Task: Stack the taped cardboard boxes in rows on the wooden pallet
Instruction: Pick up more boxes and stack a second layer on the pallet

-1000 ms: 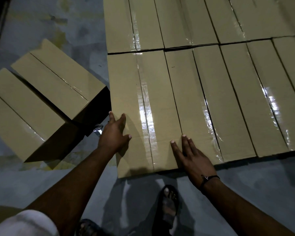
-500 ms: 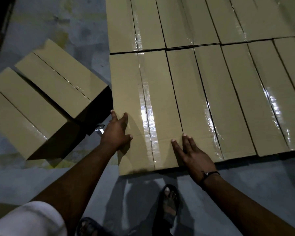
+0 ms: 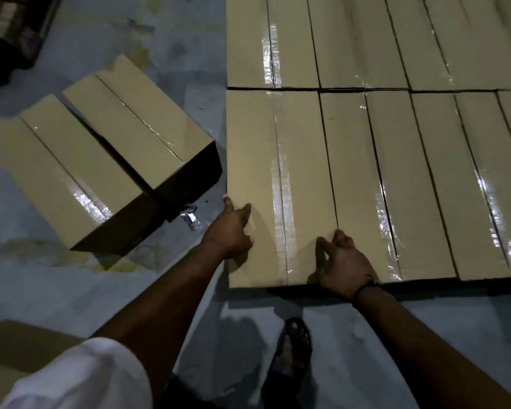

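Note:
Taped cardboard boxes lie in tight rows, a near row [image 3: 425, 178] and a back row [image 3: 351, 39]; they hide the pallet under them. The near-left corner box [image 3: 257, 160] sits flush against its neighbours. My left hand [image 3: 229, 231] presses on that box's left edge, thumb on top and fingers stretched forward. My right hand [image 3: 344, 261] rests on the box's near right corner, with bent fingertips at the seam to the neighbouring box. Neither hand holds anything.
Two loose taped boxes [image 3: 136, 119] [image 3: 56, 166] lie askew on the grey floor to the left, a crumpled tape scrap [image 3: 189, 216] beside them. My sandalled foot [image 3: 292, 349] stands below the stack. Flat cardboard [image 3: 12, 346] lies at lower left, a dark object [image 3: 9, 33] at top left.
The corner box slid away from me, so its near edge now lines up with the row. My right fingers went from flat to bent. The left hand stayed on the box's edge.

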Available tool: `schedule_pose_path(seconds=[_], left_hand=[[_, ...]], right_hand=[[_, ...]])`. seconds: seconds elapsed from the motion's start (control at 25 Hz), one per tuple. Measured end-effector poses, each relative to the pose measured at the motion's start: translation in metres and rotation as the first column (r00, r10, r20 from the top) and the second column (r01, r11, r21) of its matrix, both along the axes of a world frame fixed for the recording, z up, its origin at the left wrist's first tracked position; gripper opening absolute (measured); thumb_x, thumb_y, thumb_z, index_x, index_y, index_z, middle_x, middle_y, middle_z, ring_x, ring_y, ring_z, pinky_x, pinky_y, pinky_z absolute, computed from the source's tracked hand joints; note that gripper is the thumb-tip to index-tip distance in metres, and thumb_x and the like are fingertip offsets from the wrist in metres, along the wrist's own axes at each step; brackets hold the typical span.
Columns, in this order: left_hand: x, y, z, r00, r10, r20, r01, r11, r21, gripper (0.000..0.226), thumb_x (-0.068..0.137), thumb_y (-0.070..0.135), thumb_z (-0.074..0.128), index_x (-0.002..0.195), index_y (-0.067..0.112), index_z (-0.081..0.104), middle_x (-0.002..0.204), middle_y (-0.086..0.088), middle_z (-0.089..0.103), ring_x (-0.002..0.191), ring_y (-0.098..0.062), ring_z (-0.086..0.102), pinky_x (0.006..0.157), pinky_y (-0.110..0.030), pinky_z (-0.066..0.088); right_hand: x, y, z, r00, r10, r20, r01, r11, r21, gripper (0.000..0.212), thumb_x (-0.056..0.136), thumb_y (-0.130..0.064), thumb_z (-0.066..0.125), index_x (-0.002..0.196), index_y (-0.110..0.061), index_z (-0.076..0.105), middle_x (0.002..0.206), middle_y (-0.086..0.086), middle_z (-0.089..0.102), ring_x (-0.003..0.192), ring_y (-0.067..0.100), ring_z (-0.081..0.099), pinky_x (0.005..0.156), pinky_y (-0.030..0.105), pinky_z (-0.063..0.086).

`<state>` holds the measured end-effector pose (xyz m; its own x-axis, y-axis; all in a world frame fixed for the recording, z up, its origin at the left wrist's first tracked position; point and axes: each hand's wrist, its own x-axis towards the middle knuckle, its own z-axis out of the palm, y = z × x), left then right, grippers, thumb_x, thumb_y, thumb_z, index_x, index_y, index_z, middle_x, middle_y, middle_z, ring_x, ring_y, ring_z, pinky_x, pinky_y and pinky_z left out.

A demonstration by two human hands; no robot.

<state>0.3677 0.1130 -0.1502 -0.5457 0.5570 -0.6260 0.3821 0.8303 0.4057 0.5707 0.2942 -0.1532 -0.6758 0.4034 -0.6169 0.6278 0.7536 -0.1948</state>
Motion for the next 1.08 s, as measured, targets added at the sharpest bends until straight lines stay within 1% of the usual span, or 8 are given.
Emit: schedule_pose_path(seconds=[0.12,0.2,0.32,0.52,0.64,0.76,0.84,1.08], left_hand=[[-0.001,-0.009,0.021,0.997,-0.048,0.062,0.046,0.998,0.035,0.099,0.094,0.028,0.073,0.165,0.023,0.005,0.17,-0.016,-0.012,0.154,-0.036,0.02,0.122,-0.039,0.027],[0.011,-0.032,0.052,0.999,0.015,0.029,-0.018,0.994,0.106,0.092,0.097,0.027,0.068,0.165,0.025,0.006,0.171,-0.01,-0.009,0.156,-0.035,0.012,0.124,-0.044,0.024],[0.036,-0.083,0.12,0.978,0.149,-0.149,-0.127,0.981,0.147,0.078,0.1,0.028,0.06,0.164,0.023,0.016,0.172,-0.01,-0.002,0.155,-0.037,0.015,0.122,-0.046,0.028],[0.051,-0.17,0.251,0.953,0.108,-0.282,-0.096,0.994,0.059,0.071,0.102,0.032,0.053,0.163,0.022,0.017,0.171,-0.011,0.009,0.153,-0.038,0.017,0.121,-0.046,0.023],[0.043,-0.221,0.313,0.93,0.05,-0.365,-0.034,0.998,0.049,0.067,0.104,0.032,0.048,0.163,0.023,0.018,0.17,-0.011,0.014,0.153,-0.041,0.018,0.123,-0.047,0.021],[0.03,-0.266,0.351,0.922,0.058,-0.384,-0.048,0.998,0.036,0.068,0.101,0.035,0.05,0.162,0.022,0.023,0.165,-0.011,0.029,0.147,-0.044,0.028,0.122,-0.049,0.026],[0.017,-0.285,0.37,0.911,0.094,-0.401,-0.077,0.995,0.057,0.068,0.1,0.037,0.053,0.16,0.022,0.026,0.162,-0.01,0.034,0.146,-0.046,0.029,0.12,-0.049,0.027],[-0.011,-0.302,0.373,0.891,0.21,-0.403,-0.174,0.977,0.123,0.067,0.098,0.038,0.058,0.158,0.021,0.033,0.158,-0.01,0.04,0.143,-0.044,0.034,0.115,-0.048,0.034]], right_hand=[[-0.014,-0.011,0.011,0.996,-0.088,0.01,0.088,0.996,-0.023,0.051,0.086,-0.036,0.069,0.131,-0.017,0.057,0.159,0.021,0.025,0.142,0.037,0.035,0.11,0.04,0.043],[-0.03,-0.039,0.038,0.987,-0.141,-0.083,0.14,0.99,-0.014,0.048,0.093,-0.034,0.064,0.138,-0.017,0.057,0.163,0.019,0.024,0.145,0.035,0.031,0.114,0.041,0.038],[-0.062,-0.102,0.11,0.933,-0.238,-0.269,0.231,0.971,-0.061,0.059,0.098,-0.033,0.061,0.153,-0.017,0.045,0.17,0.013,0.013,0.155,0.031,0.016,0.123,0.041,0.028],[-0.101,-0.204,0.249,0.917,-0.115,-0.383,0.094,0.993,-0.072,0.058,0.097,-0.028,0.059,0.153,-0.016,0.045,0.169,0.011,0.021,0.156,0.031,0.012,0.124,0.042,0.026],[-0.118,-0.244,0.311,0.89,0.023,-0.454,-0.015,1.0,0.02,0.06,0.096,-0.029,0.061,0.153,-0.016,0.045,0.167,0.011,0.024,0.155,0.032,0.016,0.124,0.041,0.027],[-0.131,-0.275,0.346,0.862,0.104,-0.496,-0.074,0.994,0.081,0.061,0.093,-0.029,0.064,0.151,-0.014,0.048,0.165,0.013,0.029,0.153,0.034,0.02,0.12,0.045,0.033],[-0.136,-0.289,0.358,0.861,0.123,-0.494,-0.085,0.991,0.1,0.061,0.095,-0.03,0.064,0.152,-0.016,0.046,0.166,0.013,0.028,0.154,0.034,0.018,0.121,0.042,0.031],[-0.144,-0.284,0.362,0.882,0.167,-0.44,-0.118,0.984,0.136,0.064,0.097,-0.035,0.063,0.155,-0.02,0.04,0.166,0.01,0.028,0.155,0.031,0.018,0.121,0.042,0.029]])
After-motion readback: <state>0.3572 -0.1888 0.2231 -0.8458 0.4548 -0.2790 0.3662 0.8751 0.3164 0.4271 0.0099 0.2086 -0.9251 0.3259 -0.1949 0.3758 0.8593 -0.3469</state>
